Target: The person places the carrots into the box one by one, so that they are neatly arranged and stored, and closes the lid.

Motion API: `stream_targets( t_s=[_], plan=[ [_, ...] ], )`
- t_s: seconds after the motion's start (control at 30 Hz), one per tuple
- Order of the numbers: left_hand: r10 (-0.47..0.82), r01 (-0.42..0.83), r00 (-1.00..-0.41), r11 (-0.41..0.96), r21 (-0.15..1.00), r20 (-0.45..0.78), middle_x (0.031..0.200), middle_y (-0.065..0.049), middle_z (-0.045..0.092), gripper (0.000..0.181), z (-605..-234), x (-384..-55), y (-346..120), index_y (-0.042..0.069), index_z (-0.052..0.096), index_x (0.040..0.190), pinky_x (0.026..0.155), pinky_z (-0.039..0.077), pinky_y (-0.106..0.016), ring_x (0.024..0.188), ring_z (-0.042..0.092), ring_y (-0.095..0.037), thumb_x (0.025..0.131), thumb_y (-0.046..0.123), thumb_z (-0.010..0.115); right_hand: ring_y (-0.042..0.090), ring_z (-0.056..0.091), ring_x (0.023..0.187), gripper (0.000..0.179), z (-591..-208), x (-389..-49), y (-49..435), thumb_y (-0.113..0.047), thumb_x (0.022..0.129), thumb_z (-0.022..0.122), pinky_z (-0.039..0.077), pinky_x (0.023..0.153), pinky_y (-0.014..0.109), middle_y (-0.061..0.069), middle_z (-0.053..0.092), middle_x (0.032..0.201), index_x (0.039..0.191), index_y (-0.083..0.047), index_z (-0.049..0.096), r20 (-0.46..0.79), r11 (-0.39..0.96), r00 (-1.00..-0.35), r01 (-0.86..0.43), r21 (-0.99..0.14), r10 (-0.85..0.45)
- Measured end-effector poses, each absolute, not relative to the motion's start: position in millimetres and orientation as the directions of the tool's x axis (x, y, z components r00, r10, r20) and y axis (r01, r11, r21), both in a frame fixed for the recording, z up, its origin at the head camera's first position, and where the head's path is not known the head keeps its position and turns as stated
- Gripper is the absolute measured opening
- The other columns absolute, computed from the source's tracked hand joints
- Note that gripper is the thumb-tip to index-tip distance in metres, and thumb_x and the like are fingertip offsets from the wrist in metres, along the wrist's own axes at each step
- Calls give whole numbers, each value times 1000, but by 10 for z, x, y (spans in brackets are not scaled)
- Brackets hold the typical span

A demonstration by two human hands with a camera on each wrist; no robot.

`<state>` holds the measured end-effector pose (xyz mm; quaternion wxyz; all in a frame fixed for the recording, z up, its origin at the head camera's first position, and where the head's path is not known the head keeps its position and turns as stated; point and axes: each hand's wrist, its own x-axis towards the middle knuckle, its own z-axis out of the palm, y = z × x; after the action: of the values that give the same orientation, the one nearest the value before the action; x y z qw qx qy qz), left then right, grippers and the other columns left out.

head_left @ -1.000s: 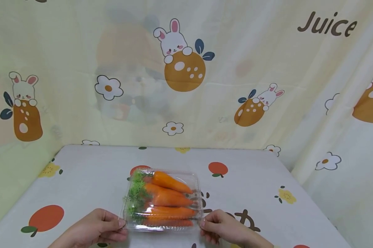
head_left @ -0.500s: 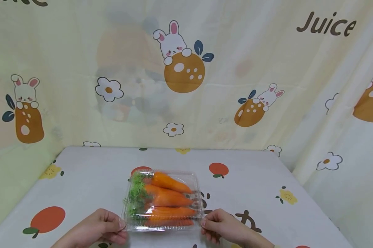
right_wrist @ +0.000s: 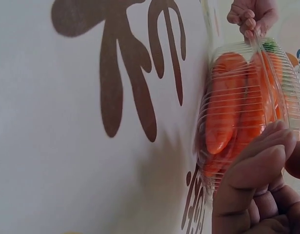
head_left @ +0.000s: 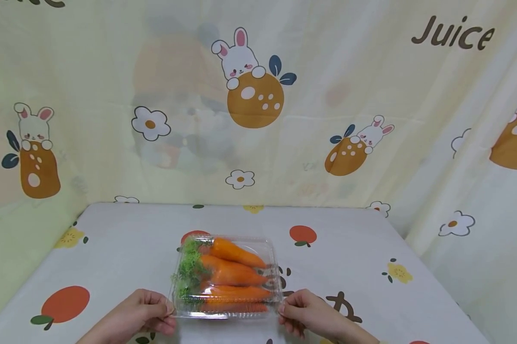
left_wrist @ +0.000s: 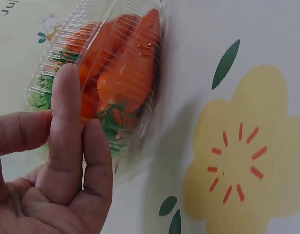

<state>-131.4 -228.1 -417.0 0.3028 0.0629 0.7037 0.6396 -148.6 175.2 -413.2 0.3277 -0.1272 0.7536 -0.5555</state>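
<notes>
A clear plastic clamshell box [head_left: 272, 251] with its lid down lies near the middle front of the table. Through the lid show several orange carrots [head_left: 237, 273] with green tops [head_left: 190, 263], the tops toward the left. My left hand [head_left: 140, 313] pinches the rim at the box's front left corner. At the front right corner, my right hand [head_left: 312, 313] pinches the rim between thumb and curled fingers. In the left wrist view, the fingers [left_wrist: 67, 126] cover part of the box. The right wrist view shows both hands at opposite ends of the ribbed box [right_wrist: 228, 107].
The table is covered by a white cloth [head_left: 134, 248] printed with fruit, flowers and dark lettering. A pale curtain [head_left: 189, 157] with rabbit prints hangs behind the table and along both sides.
Hardly anything differs. My left fingers have shifted slightly at the box's corner, while the right hand and the box stay in about the same place.
</notes>
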Motion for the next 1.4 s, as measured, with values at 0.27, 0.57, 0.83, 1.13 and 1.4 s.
stream_targets(
  t_s=[0.27,0.57,0.83,1.13,1.4],
  plan=[
    [463,-317,-803,202,927,-375,87,1,78,28,-4164,-1294,-2279,-8,71,104,78,62,-27,78,74,-8,105,9,49,4,50,59,46,-4177,-1487,1801,-21,107,54,48,54,13,-6,62,70,104,25,57,-335,265,-702,211,-941,-629],
    [469,-320,-799,197,927,-375,89,-3,79,28,-4134,-1300,-2279,-8,71,104,79,63,-29,79,75,-8,106,8,49,3,51,60,47,-4205,-1517,1816,-20,106,55,48,55,11,-7,64,73,111,27,55,-329,223,-666,242,-944,-669],
    [476,-317,-799,187,930,-368,88,-2,79,27,-4118,-1297,-2289,-8,71,104,79,63,-28,79,75,-8,106,8,49,3,50,62,41,-4191,-1506,1785,-18,105,56,47,56,12,-9,63,73,103,22,58,-310,206,-673,232,-951,-671],
    [465,-309,-805,201,929,-369,86,0,78,25,-4138,-1281,-2290,-6,71,102,77,62,-28,78,75,-8,103,9,51,1,49,61,32,-4227,-1511,1765,-15,104,55,45,55,12,-10,62,73,92,16,59,-305,190,-679,241,-952,-668],
    [455,-353,-792,204,913,-407,95,-4,80,28,-4146,-1322,-2307,-6,71,111,84,63,-31,83,75,-11,106,14,52,3,53,64,22,-4161,-1545,1789,-17,105,53,47,58,14,-8,63,76,91,-9,69,-357,220,-654,284,-933,-667]
  ],
)
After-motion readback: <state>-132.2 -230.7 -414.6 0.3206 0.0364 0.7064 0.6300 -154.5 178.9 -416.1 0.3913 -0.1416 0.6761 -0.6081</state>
